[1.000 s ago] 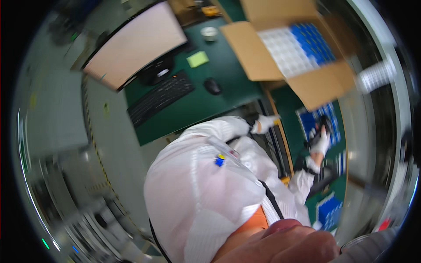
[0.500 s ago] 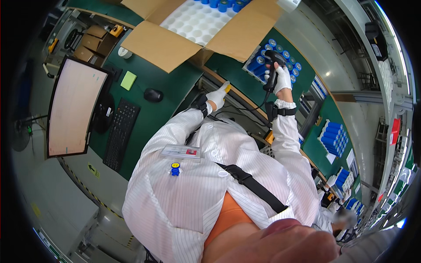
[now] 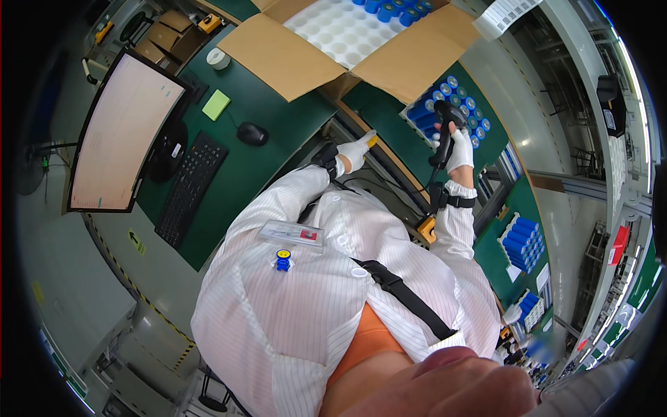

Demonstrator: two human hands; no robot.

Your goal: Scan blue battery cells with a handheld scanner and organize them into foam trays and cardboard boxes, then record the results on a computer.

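Note:
My right hand [image 3: 458, 153], in a white glove with bare fingertips, is wrapped round the handle of a black handheld scanner [image 3: 442, 142]. The scanner's head is over a block of upright blue cylindrical cells [image 3: 422, 111] on the green bench, and its cable runs down toward the bench edge. My left hand [image 3: 356, 153], also gloved, rests by the wooden bench edge with its fingers stretched out and yellow showing near a fingertip. It appears to hold nothing. Beyond both hands stands an open cardboard box [image 3: 288, 59] with a white cell tray [image 3: 326, 31], partly filled with blue cells.
At left are a monitor [image 3: 128, 132], a black keyboard [image 3: 191, 187], a mouse [image 3: 252, 133], green sticky notes [image 3: 216, 104] and a white roll [image 3: 217, 58]. More blue cells [image 3: 522, 243] stand on the bench at right. A yellow-orange holder [image 3: 426, 229] is beside my right forearm.
The view has shifted, so the bench, box and monitor sit differently in it. My right hand still grips the scanner over the cells. My left hand stays by the bench edge.

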